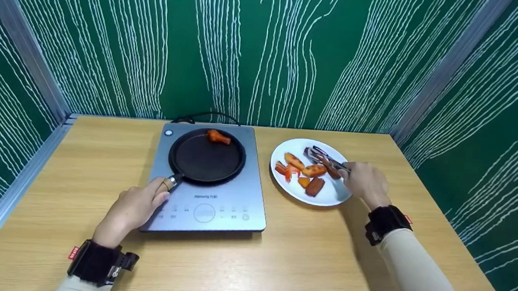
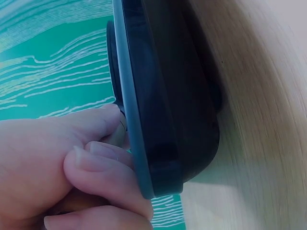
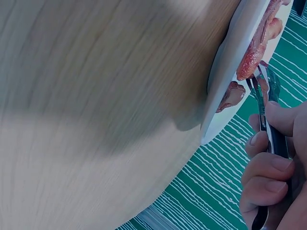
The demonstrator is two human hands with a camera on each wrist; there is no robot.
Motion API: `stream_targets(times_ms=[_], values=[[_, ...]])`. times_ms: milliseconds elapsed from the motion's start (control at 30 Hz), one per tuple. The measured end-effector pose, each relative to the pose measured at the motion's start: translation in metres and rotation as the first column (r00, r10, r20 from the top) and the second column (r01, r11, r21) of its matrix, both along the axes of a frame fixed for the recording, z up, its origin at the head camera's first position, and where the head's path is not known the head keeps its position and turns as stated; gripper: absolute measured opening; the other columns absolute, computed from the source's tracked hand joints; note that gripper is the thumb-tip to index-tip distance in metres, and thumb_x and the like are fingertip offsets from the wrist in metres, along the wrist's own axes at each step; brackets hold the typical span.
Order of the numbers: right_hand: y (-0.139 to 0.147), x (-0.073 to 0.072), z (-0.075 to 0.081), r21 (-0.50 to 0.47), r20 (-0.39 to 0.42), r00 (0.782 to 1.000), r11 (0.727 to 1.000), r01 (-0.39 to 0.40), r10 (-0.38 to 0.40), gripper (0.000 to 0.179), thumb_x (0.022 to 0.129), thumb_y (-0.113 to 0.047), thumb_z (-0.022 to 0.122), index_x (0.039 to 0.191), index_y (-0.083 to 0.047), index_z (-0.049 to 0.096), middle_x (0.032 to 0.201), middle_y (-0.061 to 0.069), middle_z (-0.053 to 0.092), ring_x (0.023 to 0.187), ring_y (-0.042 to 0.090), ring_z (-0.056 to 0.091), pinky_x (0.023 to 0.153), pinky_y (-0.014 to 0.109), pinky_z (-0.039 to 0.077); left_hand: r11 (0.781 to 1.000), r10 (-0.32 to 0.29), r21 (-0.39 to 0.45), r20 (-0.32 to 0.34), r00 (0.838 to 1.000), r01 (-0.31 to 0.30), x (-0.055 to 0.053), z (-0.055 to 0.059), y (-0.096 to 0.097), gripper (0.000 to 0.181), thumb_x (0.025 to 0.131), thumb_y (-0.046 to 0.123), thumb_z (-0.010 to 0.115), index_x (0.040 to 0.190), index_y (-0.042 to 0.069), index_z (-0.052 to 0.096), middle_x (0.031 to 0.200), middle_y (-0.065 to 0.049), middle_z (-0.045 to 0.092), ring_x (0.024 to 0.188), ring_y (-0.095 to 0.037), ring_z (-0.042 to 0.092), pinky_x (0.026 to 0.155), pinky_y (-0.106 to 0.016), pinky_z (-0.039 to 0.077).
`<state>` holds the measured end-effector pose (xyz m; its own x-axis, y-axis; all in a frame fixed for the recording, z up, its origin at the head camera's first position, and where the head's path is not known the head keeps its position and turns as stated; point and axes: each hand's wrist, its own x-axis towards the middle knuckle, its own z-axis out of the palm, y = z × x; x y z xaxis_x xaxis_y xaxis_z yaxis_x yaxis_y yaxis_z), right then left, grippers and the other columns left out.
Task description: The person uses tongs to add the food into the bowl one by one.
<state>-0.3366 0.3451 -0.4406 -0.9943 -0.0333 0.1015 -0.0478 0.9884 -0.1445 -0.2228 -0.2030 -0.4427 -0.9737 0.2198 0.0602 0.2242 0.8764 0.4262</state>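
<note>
My left hand [image 1: 134,207] grips the handle [image 1: 172,181] of a round black frying pan [image 1: 207,160], which sits on an induction cooker [image 1: 253,214]. A reddish-brown chicken drumstick [image 1: 218,137] lies near the pan's far edge. On the right, my right hand [image 1: 367,182] holds metal tongs [image 3: 276,139] with a dark handle. Their tips reach over a white plate [image 1: 329,197], at brown food pieces on its far right side. Also on the plate are golden oval pieces [image 1: 315,170], a brown block [image 1: 315,187], an orange chunk [image 1: 303,182] and a red-orange shrimp-like piece [image 1: 291,172].
The wooden table [image 1: 230,273] carries the cooker left of the plate. A black cord [image 1: 215,113] runs behind the cooker. Green panels [image 1: 266,53] with white wavy lines and grey metal frame posts [image 1: 441,67] enclose the table's back and sides.
</note>
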Motion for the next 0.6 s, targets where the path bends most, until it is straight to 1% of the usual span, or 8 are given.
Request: stream_targets(times_ms=[67,233,400,500,600], values=[[0.0003,0.0001,-0.0007,-0.002,-0.003,1.000,1.000,-0.002,0.002,0.029,0.106,-0.028,0.059,0.119,-0.010,0.078,0.097,0.021,0.070,0.077,0.036,0.061,0.058,0.046,0.043,1.000,-0.005,-0.004,-0.019,1.000,0.005,0.0003,-0.0010,-0.0003,0.021,0.112,0.028,0.055,0.127,0.013,0.056,0.096,-0.025,0.065,0.090,-0.047,0.070,0.071,-0.063,0.052],[0.0000,-0.0013,-0.0029,-0.022,0.030,0.999,1.000,0.017,-0.017,0.033,0.107,-0.031,0.060,0.122,-0.007,0.077,0.095,0.018,0.066,0.078,0.035,0.058,0.061,0.042,0.040,1.000,0.000,0.003,-0.013,1.000,0.000,0.0007,-0.0010,0.0001,0.021,0.112,0.028,0.055,0.127,0.014,0.057,0.096,-0.024,0.064,0.089,-0.045,0.069,0.070,-0.061,0.052],[-0.0018,-0.0026,-0.0042,-0.037,0.073,0.997,0.999,0.025,-0.023,0.039,0.108,-0.032,0.059,0.127,-0.002,0.074,0.089,0.017,0.061,0.075,0.033,0.057,0.061,0.038,0.037,1.000,0.002,0.006,0.002,1.000,-0.002,0.0009,-0.0008,0.0006,0.022,0.112,0.029,0.055,0.128,0.014,0.057,0.098,-0.023,0.063,0.090,-0.044,0.069,0.072,-0.061,0.052],[-0.0021,-0.0028,-0.0048,-0.037,0.079,0.997,0.999,0.024,-0.022,0.041,0.109,-0.032,0.058,0.129,0.000,0.073,0.088,0.017,0.060,0.075,0.033,0.056,0.062,0.038,0.036,1.000,0.005,0.007,0.012,1.000,-0.006,0.0011,-0.0004,0.0008,0.025,0.112,0.029,0.055,0.132,0.014,0.057,0.102,-0.023,0.064,0.093,-0.046,0.069,0.073,-0.062,0.052],[-0.0016,-0.0020,-0.0050,-0.040,0.066,0.998,0.999,0.021,-0.018,0.039,0.109,-0.032,0.058,0.126,-0.001,0.074,0.088,0.016,0.060,0.075,0.033,0.056,0.062,0.038,0.036,1.000,0.006,0.005,0.017,1.000,-0.007,0.0007,-0.0001,0.0013,0.026,0.112,0.029,0.055,0.133,0.014,0.057,0.104,-0.023,0.065,0.095,-0.048,0.070,0.074,-0.063,0.053]])
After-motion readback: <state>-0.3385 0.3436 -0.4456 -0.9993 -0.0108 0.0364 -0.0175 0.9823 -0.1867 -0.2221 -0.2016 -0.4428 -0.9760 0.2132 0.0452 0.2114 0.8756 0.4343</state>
